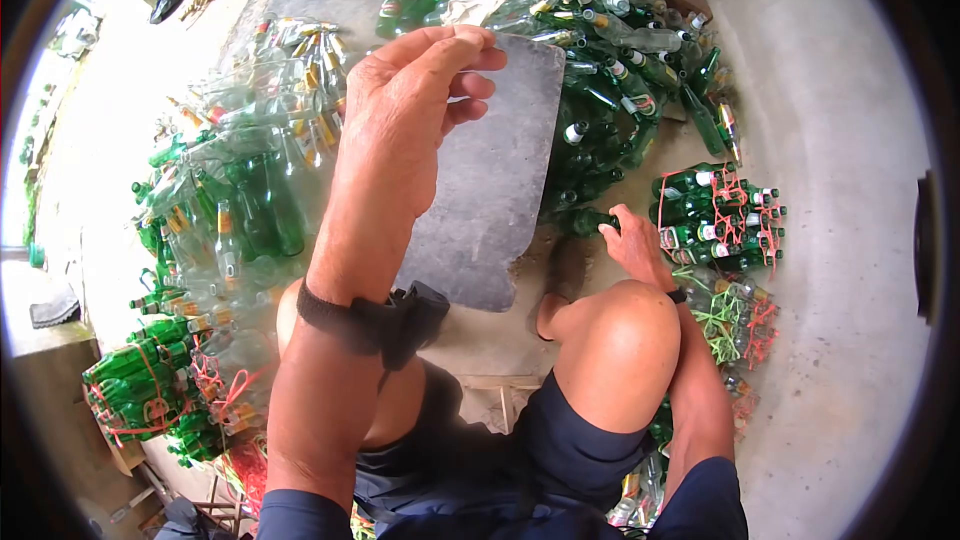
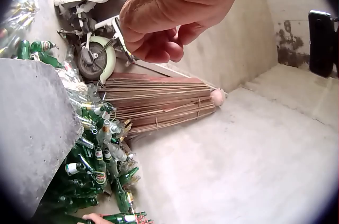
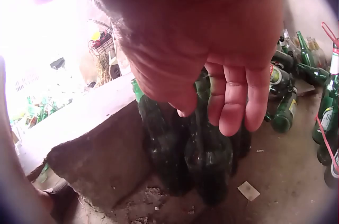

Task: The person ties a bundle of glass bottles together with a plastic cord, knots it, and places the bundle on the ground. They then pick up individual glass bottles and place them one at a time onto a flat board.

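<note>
My left hand (image 1: 415, 80) is raised over a grey slab (image 1: 485, 180). Its fingers are loosely bent, the thumb lies near the index finger, and nothing shows between them. In the left wrist view the same hand (image 2: 172, 10) hangs with curled fingertips. Beside my right knee, my right hand (image 1: 638, 243) reaches down to a green glass bottle (image 1: 588, 221) at the slab's right side. The right wrist view has the right hand's fingers (image 3: 233, 99) around the neck of a dark green bottle (image 3: 209, 166). Another dark green bottle (image 3: 164, 152) stands right beside it.
Green bottles (image 1: 620, 90) lie heaped beyond the slab. Clear and green bottles (image 1: 250, 170) fill the left side. A bundle of bottles tied with red string (image 1: 718, 215) lies at right, near the wall (image 1: 830, 140). A scooter (image 2: 95, 57) and wooden slats (image 2: 159, 102) stand farther off.
</note>
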{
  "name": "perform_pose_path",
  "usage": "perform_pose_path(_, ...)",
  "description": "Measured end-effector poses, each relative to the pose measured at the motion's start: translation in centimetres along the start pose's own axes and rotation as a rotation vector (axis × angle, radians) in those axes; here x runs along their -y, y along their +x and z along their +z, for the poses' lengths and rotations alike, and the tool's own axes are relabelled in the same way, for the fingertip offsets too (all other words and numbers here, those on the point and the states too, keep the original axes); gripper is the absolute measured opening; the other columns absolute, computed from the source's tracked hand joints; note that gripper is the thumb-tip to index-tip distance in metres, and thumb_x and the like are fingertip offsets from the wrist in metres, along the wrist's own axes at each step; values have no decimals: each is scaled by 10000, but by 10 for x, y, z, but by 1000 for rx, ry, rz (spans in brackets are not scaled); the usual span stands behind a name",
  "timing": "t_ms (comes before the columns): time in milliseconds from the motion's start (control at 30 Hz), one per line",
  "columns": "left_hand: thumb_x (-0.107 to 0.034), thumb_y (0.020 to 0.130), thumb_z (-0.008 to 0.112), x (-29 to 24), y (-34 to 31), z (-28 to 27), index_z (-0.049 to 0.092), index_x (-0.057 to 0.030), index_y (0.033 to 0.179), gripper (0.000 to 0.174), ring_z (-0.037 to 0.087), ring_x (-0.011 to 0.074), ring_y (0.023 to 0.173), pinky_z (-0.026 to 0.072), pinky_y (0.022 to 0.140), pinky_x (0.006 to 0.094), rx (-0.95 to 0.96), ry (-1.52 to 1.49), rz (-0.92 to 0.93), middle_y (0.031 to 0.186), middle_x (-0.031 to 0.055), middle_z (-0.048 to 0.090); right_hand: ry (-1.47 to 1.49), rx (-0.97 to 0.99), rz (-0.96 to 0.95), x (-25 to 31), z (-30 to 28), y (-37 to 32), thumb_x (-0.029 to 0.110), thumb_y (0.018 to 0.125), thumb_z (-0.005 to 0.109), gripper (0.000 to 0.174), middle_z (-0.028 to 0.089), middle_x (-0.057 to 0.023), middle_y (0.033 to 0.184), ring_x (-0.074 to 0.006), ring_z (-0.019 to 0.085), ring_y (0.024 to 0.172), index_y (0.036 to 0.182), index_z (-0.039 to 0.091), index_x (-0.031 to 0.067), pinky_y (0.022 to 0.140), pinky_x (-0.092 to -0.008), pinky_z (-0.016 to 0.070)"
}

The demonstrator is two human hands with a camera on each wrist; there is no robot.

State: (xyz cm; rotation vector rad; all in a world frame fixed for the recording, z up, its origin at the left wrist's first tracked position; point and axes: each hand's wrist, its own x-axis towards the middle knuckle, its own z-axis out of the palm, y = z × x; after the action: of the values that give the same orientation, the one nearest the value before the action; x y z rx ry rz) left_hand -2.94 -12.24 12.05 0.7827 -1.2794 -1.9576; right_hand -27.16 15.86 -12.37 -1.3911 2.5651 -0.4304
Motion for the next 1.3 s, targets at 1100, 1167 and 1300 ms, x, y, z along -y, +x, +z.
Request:
perform_pose_path(1100, -194, 984, 719, -22, 1, -41, 763, -10, 1112, 228, 661, 91, 811, 547, 746, 257, -124, -123, 126, 998, 73, 770, 77, -196, -219, 207, -173, 106, 312, 853, 776, 300, 670, -238, 698, -431, 702, 696, 878, 722, 18, 654, -480, 551)
perform_pose_path(1167, -194, 984, 720, -24, 0, -44, 762, -9, 1114, 230, 661, 90, 809, 546, 741, 254, -136, -125, 128, 998, 74, 770, 72, -241, -265, 220, -162, 121, 319, 839, 754, 314, 682, -255, 737, -466, 697, 749, 837, 695, 10, 688, -511, 550)
perform_pose_path(1300, -198, 982, 725, -27, 0, -49, 760, -7, 1122, 239, 663, 89, 804, 546, 731, 248, -159, -135, 132, 1000, 78, 772, 87, -246, -257, 244, -143, 143, 299, 825, 715, 314, 692, -272, 776, -487, 692, 773, 817, 676, -13, 715, -532, 554)
